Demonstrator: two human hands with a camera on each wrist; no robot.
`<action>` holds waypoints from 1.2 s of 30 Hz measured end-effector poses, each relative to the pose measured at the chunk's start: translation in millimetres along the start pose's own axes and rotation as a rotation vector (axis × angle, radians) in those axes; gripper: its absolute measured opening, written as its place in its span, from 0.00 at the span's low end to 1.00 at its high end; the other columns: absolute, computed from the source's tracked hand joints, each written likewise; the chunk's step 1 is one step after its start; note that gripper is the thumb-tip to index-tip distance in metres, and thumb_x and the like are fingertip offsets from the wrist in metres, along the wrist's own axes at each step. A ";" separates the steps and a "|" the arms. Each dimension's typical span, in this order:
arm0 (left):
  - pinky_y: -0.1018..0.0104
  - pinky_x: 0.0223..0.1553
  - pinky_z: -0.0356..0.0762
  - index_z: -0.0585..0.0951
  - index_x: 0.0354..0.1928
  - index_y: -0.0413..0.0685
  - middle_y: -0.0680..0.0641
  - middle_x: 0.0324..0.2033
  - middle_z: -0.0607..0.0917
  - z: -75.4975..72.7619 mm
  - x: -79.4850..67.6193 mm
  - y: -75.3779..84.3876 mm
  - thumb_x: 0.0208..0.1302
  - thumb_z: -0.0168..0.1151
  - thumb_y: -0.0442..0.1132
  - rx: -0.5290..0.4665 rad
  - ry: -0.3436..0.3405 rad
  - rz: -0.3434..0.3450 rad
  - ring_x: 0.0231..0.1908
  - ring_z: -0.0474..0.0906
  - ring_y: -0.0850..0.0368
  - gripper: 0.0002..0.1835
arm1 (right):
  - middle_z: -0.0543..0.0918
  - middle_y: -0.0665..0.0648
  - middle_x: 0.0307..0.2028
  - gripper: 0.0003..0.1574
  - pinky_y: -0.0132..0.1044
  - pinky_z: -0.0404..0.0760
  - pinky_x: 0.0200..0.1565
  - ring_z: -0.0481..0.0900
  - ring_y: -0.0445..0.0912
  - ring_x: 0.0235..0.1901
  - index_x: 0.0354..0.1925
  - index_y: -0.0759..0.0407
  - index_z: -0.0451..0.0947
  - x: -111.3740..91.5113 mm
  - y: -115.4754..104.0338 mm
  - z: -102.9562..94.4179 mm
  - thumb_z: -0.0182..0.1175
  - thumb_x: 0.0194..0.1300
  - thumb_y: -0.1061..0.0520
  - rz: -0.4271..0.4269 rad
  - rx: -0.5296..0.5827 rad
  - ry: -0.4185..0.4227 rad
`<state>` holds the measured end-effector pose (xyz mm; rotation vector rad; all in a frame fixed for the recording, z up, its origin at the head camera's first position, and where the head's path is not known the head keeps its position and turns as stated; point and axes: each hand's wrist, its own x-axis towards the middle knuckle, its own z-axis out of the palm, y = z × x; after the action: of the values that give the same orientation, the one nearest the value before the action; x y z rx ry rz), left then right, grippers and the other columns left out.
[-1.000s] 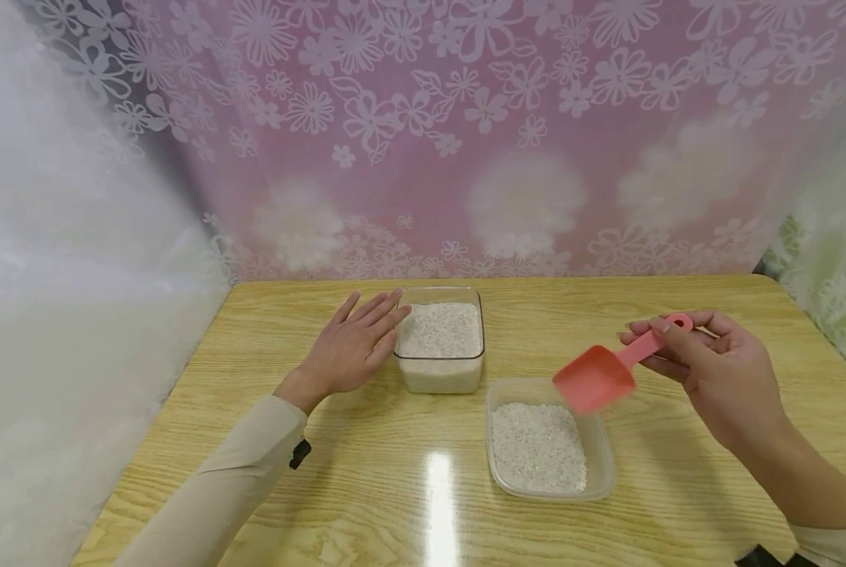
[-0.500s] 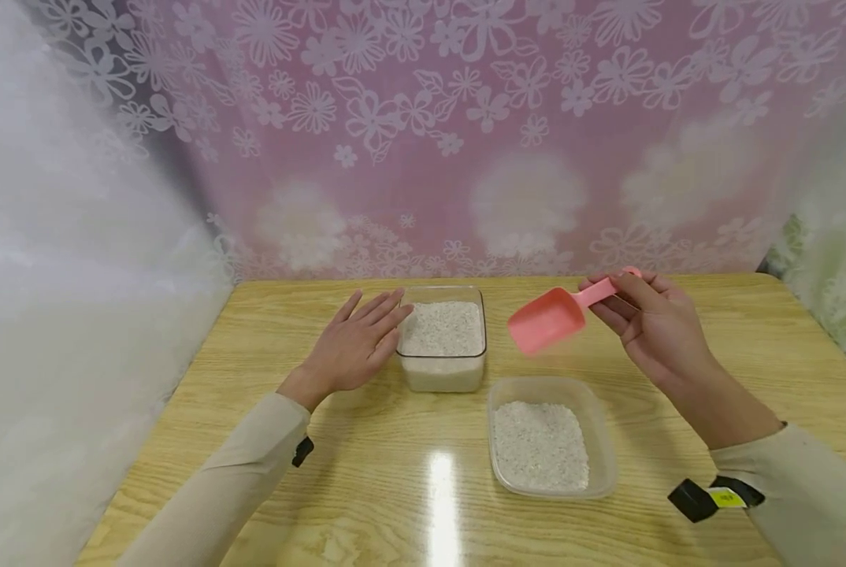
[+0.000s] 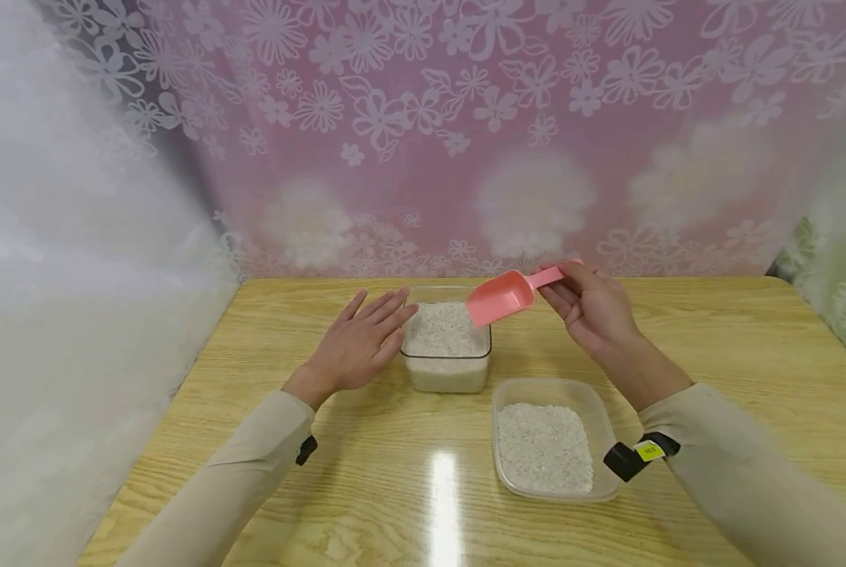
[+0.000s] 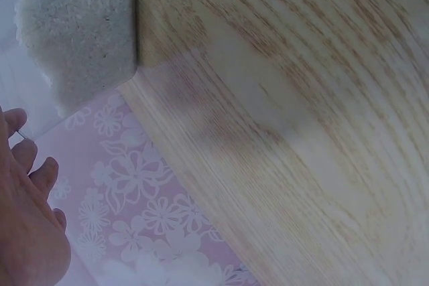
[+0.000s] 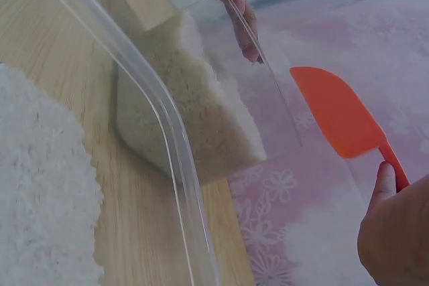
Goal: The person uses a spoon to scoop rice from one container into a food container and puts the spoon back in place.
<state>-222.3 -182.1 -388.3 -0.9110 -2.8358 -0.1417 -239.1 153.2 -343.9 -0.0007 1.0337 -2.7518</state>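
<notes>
My right hand (image 3: 596,307) pinches the handle of a pink scoop (image 3: 501,297), fingers and thumb near its end. The scoop tilts down to the left, its bowl overlapping the right rim of a clear square container (image 3: 446,374) in the head view. No grains show in the bowl. White rice-like grains (image 3: 440,327) fill much of that container. My left hand (image 3: 355,342) lies with straight, spread fingers at the container's left rim. In the right wrist view the scoop (image 5: 338,115) hangs above the rim level, beside the clear wall.
A lower translucent plastic tub (image 3: 603,425), partly filled with similar white grains (image 3: 545,447), stands nearer on the right, close to my right wrist. Both containers stand on a wood-grain table (image 3: 366,488). A pink floral curtain (image 3: 423,181) hangs behind the table's back edge.
My right hand has carried the scoop left and away from me, from over the translucent tub to the square container's right rim. The left hand has stayed in place.
</notes>
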 end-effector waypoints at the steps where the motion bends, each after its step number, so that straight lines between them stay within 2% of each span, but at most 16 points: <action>1: 0.53 0.70 0.32 0.57 0.74 0.59 0.53 0.73 0.51 0.1 0.2 0.2 0.77 0.28 0.53 0.001 -0.001 -0.001 0.71 0.46 0.57 0.27 | 0.85 0.63 0.37 0.08 0.38 0.79 0.47 0.85 0.51 0.39 0.40 0.69 0.79 1.9 2.2 0.8 0.55 0.70 0.64 0.006 0.006 0.005; 5: 0.53 0.70 0.32 0.58 0.74 0.58 0.53 0.73 0.51 0.7 0.6 0.7 0.77 0.32 0.51 -0.007 0.004 -0.002 0.71 0.46 0.57 0.27 | 0.84 0.62 0.36 0.10 0.36 0.78 0.48 0.85 0.49 0.38 0.39 0.68 0.81 7.5 12.5 5.1 0.53 0.71 0.63 0.027 -0.008 0.032; 17: 0.54 0.70 0.32 0.58 0.74 0.59 0.54 0.73 0.51 0.8 -0.5 2.1 0.77 0.33 0.51 -0.029 0.003 -0.009 0.71 0.45 0.58 0.26 | 0.85 0.62 0.36 0.14 0.34 0.76 0.50 0.85 0.48 0.39 0.37 0.66 0.78 11.6 37.3 14.4 0.47 0.74 0.63 0.057 -0.036 0.061; 24: 0.53 0.70 0.32 0.58 0.74 0.59 0.54 0.73 0.51 1.2 0.0 1.5 0.77 0.30 0.53 -0.024 0.009 -0.008 0.71 0.46 0.58 0.27 | 0.85 0.63 0.37 0.10 0.36 0.75 0.52 0.85 0.49 0.41 0.43 0.68 0.74 10.8 45.1 16.4 0.48 0.74 0.63 0.054 -0.036 0.070; 30: 0.52 0.70 0.34 0.60 0.73 0.58 0.52 0.73 0.53 2.0 -0.1 1.6 0.77 0.28 0.54 -0.023 0.022 -0.008 0.71 0.47 0.57 0.28 | 0.84 0.62 0.39 0.13 0.35 0.75 0.52 0.84 0.49 0.42 0.52 0.70 0.69 9.9 52.1 17.5 0.48 0.74 0.63 0.076 -0.038 0.089; 36: 0.52 0.70 0.34 0.59 0.74 0.59 0.51 0.73 0.54 2.1 -0.2 1.8 0.77 0.28 0.53 -0.018 0.020 -0.008 0.71 0.47 0.57 0.28 | 0.85 0.60 0.38 0.11 0.35 0.75 0.52 0.84 0.48 0.41 0.49 0.68 0.69 9.0 58.2 19.3 0.49 0.74 0.62 0.071 -0.040 0.106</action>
<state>-221.4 -180.5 -390.4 -0.8970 -2.8246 -0.1766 -235.7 96.2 -367.9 0.1739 1.0936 -2.6923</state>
